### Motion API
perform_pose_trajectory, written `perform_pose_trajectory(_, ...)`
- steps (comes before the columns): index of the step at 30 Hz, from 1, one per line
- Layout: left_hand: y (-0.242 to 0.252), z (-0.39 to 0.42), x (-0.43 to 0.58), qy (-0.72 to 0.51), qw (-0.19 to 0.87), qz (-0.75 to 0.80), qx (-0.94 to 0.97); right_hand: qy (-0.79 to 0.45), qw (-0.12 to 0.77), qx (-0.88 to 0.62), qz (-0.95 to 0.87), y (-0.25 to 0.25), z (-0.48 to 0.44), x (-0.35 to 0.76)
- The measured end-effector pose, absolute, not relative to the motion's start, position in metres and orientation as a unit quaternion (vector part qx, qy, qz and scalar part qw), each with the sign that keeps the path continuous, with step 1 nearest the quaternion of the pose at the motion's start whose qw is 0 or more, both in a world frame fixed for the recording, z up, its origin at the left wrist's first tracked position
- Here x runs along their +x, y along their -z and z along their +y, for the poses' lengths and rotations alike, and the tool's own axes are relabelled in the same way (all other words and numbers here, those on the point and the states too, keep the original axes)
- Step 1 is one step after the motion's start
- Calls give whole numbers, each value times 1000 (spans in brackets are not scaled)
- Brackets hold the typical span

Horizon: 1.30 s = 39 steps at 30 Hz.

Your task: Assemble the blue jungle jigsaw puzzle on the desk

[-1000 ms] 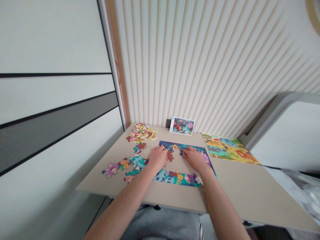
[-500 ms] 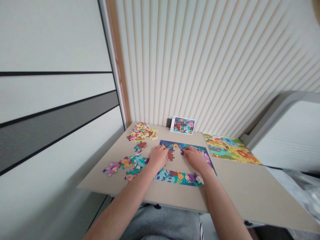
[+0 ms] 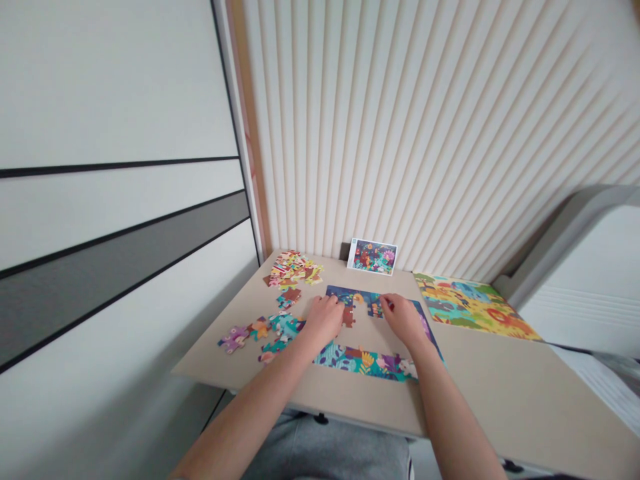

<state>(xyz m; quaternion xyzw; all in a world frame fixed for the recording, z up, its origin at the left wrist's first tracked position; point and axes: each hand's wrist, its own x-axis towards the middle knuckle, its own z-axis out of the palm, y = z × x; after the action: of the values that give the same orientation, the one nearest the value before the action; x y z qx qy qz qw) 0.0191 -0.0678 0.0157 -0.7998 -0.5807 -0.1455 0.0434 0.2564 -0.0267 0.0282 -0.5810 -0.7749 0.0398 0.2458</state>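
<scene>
A partly assembled jigsaw puzzle (image 3: 385,372) lies on the table, its frame of joined pieces surrounding a bare middle. My left hand (image 3: 326,316) rests over the puzzle's left side, fingers bent and close together; what lies under them is hidden. Beside those fingertips a brown section (image 3: 349,317) of joined pieces juts into the gap. My right hand (image 3: 401,317) is at the upper right part of the puzzle, thumb and fingers pinched. A small dark reddish bit shows between them, likely a puzzle piece, too small to make out clearly. Dark blue pieces (image 3: 374,308) sit just left of this hand.
Loose teal and purple pieces (image 3: 234,340) lie at the left. Behind them is a pile of red and yellow pieces (image 3: 295,267). A picture card (image 3: 373,257) leans against the pleated wall. Another puzzle, with yellow animals (image 3: 475,303), lies at the right on the table (image 3: 480,373).
My right hand has lifted slightly and its fingers have drawn into a pinch, uncovering blue pieces beside it. My left hand stays on the puzzle's left side. The whole view has shifted a little.
</scene>
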Motion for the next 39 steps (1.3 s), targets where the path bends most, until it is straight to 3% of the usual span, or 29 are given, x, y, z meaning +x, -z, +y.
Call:
perform_pose_trajectory(10, -34, -55, -92, 125, 58, -720, -680, -37, 306, -642, -702, -28, -24, 263)
perform_pose_trajectory(16, -23, -89, -137, 138, 24, -712, -688, -32, 296, -646, -703, -31, -28, 261)
perform_pose_trajectory(19, -15, -116, -140, 200, -46, -642, -739, -29, 284, -646, -708, -34, -31, 258)
perform_pose_trajectory(24, -8, -149, -125, 201, -121, -616, -752, -33, 267, -647, -714, -34, -33, 253)
perform_pose_trajectory(39, -5, -145, -111, 219, -66, -620, -750, -33, 243, -638, -730, -28, -30, 253)
